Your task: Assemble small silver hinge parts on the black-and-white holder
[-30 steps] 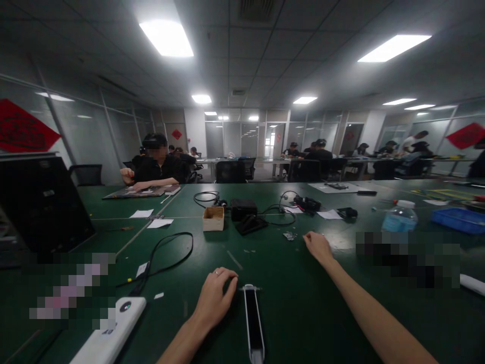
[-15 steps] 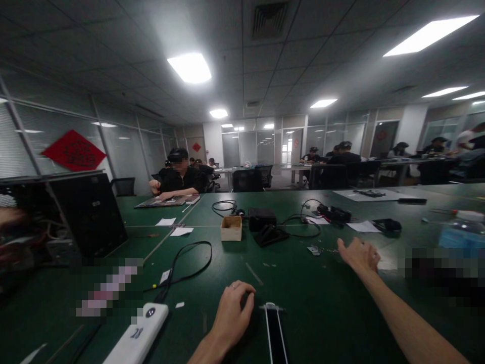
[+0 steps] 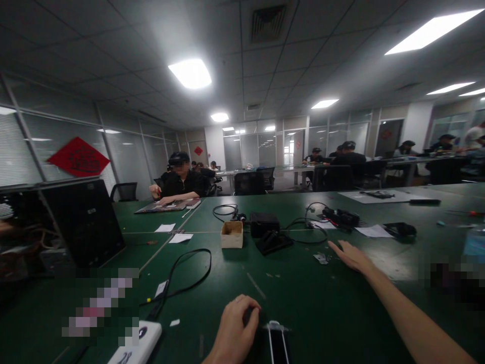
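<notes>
My left hand (image 3: 238, 326) rests on the green table (image 3: 318, 308), fingers loosely curled and thumb apart, with nothing seen in it. Just to its right lies a narrow white-framed slab with a dark face (image 3: 278, 344), like a phone, cut off by the lower edge. My right hand (image 3: 352, 258) reaches farther out with its fingers stretched, low over the table. Close to those fingertips are small silvery pieces (image 3: 321, 259), too small to name. Whether the fingertips touch any of them, I cannot tell.
A small open cardboard box (image 3: 232, 235) stands mid-table beside a black box (image 3: 264, 223) and cables. At left are a white power bank-like block (image 3: 138, 344), a looped black cable (image 3: 189, 290) and a computer case (image 3: 85, 222). A person (image 3: 178, 182) sits across the table.
My right hand has flattened, its fingers stretching out and shifting slightly left. My left hand stays loosely curled beside the slab. The view has shifted a little, so table things appear lower.
</notes>
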Available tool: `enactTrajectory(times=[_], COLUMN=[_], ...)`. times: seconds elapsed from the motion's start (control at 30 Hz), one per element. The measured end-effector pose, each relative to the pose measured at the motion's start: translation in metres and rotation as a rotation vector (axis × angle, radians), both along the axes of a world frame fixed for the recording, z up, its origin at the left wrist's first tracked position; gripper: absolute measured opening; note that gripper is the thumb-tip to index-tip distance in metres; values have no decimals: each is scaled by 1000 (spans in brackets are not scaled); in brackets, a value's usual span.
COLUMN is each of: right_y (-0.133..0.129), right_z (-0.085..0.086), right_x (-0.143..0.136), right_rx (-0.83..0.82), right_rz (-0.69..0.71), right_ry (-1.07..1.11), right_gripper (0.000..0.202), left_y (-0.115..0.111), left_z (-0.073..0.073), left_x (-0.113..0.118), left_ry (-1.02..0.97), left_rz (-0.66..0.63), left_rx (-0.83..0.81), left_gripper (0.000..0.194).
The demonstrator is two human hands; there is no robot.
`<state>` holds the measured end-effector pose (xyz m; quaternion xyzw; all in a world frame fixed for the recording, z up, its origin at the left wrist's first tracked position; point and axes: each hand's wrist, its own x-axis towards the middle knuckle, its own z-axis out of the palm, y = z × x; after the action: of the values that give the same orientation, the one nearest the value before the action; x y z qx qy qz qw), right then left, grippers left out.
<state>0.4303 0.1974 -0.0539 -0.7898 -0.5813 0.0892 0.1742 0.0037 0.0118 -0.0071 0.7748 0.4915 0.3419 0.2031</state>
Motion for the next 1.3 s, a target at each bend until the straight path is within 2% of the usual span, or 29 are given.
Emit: enactTrajectory(times=[0.37,0.83,1.3], right_y=[0,-14,-8], right_z=[1,8,-1], right_x=[-49,-67,-67], right_rx=[-8,-32,27], right_rz=[237,336,493], right_ry=[-18,-22,-90], right_gripper=[71,74,66], left_y=[-3,-3,-5], left_z=[2,0,-1], left_x=[-1,-1,0], left_ry=[18,66,124], left_rz=[-3,-24,-42], left_rx=[-2,-5,-17], left_gripper=[22,19,18])
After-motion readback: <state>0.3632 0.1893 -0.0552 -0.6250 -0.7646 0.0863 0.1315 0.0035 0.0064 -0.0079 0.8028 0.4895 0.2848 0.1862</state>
